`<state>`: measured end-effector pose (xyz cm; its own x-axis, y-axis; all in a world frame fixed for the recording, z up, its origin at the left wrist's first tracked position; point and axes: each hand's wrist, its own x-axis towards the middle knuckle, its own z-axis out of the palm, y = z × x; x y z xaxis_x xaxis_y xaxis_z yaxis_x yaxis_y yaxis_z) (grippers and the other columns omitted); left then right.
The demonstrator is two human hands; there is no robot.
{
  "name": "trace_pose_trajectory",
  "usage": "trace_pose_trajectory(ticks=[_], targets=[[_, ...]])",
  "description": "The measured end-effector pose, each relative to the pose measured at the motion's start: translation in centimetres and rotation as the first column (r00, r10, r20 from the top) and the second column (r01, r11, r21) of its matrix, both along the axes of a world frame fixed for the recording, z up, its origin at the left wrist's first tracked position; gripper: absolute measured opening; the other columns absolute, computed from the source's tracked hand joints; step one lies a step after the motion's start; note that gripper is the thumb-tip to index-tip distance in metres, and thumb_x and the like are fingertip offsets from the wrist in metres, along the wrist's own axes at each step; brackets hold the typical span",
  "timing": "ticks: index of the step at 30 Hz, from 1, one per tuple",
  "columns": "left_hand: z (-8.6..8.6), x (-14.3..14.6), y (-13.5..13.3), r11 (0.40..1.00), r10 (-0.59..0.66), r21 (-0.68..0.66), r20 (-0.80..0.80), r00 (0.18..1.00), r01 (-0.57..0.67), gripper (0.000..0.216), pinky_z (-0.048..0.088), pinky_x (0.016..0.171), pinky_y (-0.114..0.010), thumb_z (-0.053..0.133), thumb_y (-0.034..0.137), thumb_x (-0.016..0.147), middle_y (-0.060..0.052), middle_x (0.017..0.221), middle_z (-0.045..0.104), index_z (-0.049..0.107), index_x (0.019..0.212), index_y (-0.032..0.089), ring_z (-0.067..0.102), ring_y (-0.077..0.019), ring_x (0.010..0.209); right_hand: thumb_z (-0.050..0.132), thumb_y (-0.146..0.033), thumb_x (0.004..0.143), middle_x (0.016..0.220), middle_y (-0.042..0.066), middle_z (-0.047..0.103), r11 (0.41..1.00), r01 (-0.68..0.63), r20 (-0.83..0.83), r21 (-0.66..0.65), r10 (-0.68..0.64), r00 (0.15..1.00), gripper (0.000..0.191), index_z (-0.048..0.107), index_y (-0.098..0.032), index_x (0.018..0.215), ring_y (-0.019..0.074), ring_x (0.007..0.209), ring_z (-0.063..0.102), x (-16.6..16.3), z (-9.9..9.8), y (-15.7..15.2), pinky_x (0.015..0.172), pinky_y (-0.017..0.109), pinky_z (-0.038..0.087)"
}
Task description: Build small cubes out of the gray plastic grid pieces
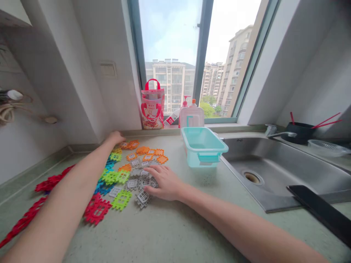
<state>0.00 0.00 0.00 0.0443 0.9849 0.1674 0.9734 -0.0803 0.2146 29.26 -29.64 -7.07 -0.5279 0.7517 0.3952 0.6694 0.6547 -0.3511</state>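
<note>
Several flat plastic interlocking tiles lie spread on the pale green counter [164, 233]: orange ones [148, 151] at the back, green ones [116, 177] in the middle, grey ones [137, 182] in front, red ones [96, 210] at the left. My right hand [163, 182] lies flat on the grey tiles, fingers stretched out. My left hand [116, 138] reaches to the far edge of the pile near the wall, fingers curled down onto the orange tiles; what they hold, if anything, is hidden.
A turquoise plastic basket [204, 148] stands right of the tiles, next to a steel sink [276, 164] with a tap [274, 132]. A pink bag [153, 106] and bottles [189, 109] stand on the windowsill. A dark flat object [320, 210] lies across the sink's front corner.
</note>
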Motion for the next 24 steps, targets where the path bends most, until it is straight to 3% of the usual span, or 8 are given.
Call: trace_pose_trajectory(ticks=[3, 6, 8, 10, 14, 18, 21, 24], targets=[[1.2, -0.6, -0.5, 0.996, 0.073, 0.058, 0.007, 0.997, -0.074, 0.042, 0.056, 0.093, -0.047, 0.081, 0.036, 0.073, -0.022, 0.112, 0.077, 0.079, 0.107, 0.012, 0.07, -0.0421, 0.111, 0.062, -0.06, 0.1, 0.156, 0.014, 0.055, 1.0, -0.009, 0.004, -0.006, 0.009, 1.0, 0.069, 0.046, -0.027, 0.159, 0.0309, 0.144, 0.052, 0.0, -0.1, 0.1, 0.121, 0.052, 0.039], [2.7, -0.8, -2.8, 0.986, 0.013, 0.167, 0.08, 0.997, -0.026, 0.039, 0.055, 0.095, -0.042, 0.076, 0.038, 0.081, -0.017, 0.116, 0.078, 0.079, 0.112, 0.014, 0.071, -0.0353, 0.111, 0.062, -0.057, 0.1, 0.155, 0.014, 0.056, 1.0, -0.026, 0.004, -0.007, 0.026, 1.0, 0.068, 0.046, -0.026, 0.159, 0.0309, 0.142, 0.053, 0.0, -0.2, 0.1, 0.12, 0.052, 0.04], [3.4, -0.8, -5.9, 0.972, -0.143, 0.21, 0.163, 0.976, 0.107, 0.037, 0.056, 0.093, -0.037, 0.073, 0.042, 0.084, -0.013, 0.108, 0.08, 0.08, 0.11, 0.016, 0.073, -0.0293, 0.104, 0.064, -0.055, 0.1, 0.155, 0.015, 0.056, 0.999, -0.033, 0.0, -0.007, 0.033, 0.999, 0.068, 0.047, -0.024, 0.158, 0.0313, 0.14, 0.055, 0.0, 0.0, 0.1, 0.118, 0.052, 0.041], [3.4, -0.4, -10.0, 0.937, -0.343, 0.153, 0.246, 0.906, 0.313, 0.041, 0.057, 0.085, -0.033, 0.072, 0.048, 0.084, -0.008, 0.1, 0.081, 0.079, 0.111, 0.019, 0.074, -0.0251, 0.094, 0.067, -0.052, 0.098, 0.152, 0.015, 0.06, 0.999, -0.039, -0.005, -0.011, 0.039, 0.999, 0.069, 0.048, -0.022, 0.158, 0.0318, 0.137, 0.057, -0.1, 0.2, -0.1, 0.117, 0.051, 0.043], [1.9, 1.5, -18.8, 0.784, -0.572, -0.018, 0.368, 0.733, 0.621, 0.058, 0.058, 0.079, -0.032, 0.071, 0.057, 0.085, -0.007, 0.104, 0.082, 0.074, 0.129, 0.019, 0.075, -0.0235, 0.089, 0.078, -0.049, 0.089, 0.145, 0.015, 0.064, 1.0, -0.028, -0.021, -0.007, 0.028, 0.999, 0.077, 0.05, -0.022, 0.156, 0.033, 0.133, 0.059, -0.4, 0.8, -0.7, 0.114, 0.052, 0.045], [-0.1, 2.6, -23.2, 0.765, -0.632, 0.028, 0.222, 0.742, 0.643, 0.052, 0.058, 0.092, -0.034, 0.065, 0.057, 0.093, -0.007, 0.111, 0.082, 0.073, 0.13, 0.022, 0.077, -0.0244, 0.099, 0.076, -0.049, 0.093, 0.148, 0.014, 0.061, 0.998, 0.003, -0.046, 0.067, 0.0, 0.999, 0.068, 0.055, -0.025, 0.152, 0.032, 0.136, 0.056, -0.5, 0.7, -0.8, 0.115, 0.053, 0.043], [-0.7, 1.5, -23.6, 0.767, -0.634, 0.137, 0.015, 0.773, 0.627, 0.039, 0.05, 0.109, -0.038, 0.055, 0.05, 0.101, -0.008, 0.124, 0.079, 0.078, 0.119, 0.025, 0.071, -0.0262, 0.119, 0.07, -0.048, 0.098, 0.148, 0.013, 0.061, 0.994, 0.019, -0.068, 0.107, -0.011, 0.998, 0.058, 0.058, -0.025, 0.149, 0.0296, 0.138, 0.055, -0.4, 0.3, -0.6, 0.118, 0.051, 0.042], [-1.0, -0.4, -23.6, 0.779, -0.624, 0.029, -0.054, 0.78, 0.626, 0.054, 0.046, 0.115, -0.038, 0.066, 0.062, 0.093, -0.008, 0.139, 0.072, 0.073, 0.133, 0.027, 0.065, -0.0292, 0.131, 0.069, -0.049, 0.099, 0.149, 0.014, 0.061, 0.994, 0.017, -0.056, 0.112, -0.011, 0.998, 0.057, 0.059, -0.023, 0.148, 0.029, 0.14, 0.054, -0.3, 0.1, -0.5, 0.119, 0.05, 0.042]])
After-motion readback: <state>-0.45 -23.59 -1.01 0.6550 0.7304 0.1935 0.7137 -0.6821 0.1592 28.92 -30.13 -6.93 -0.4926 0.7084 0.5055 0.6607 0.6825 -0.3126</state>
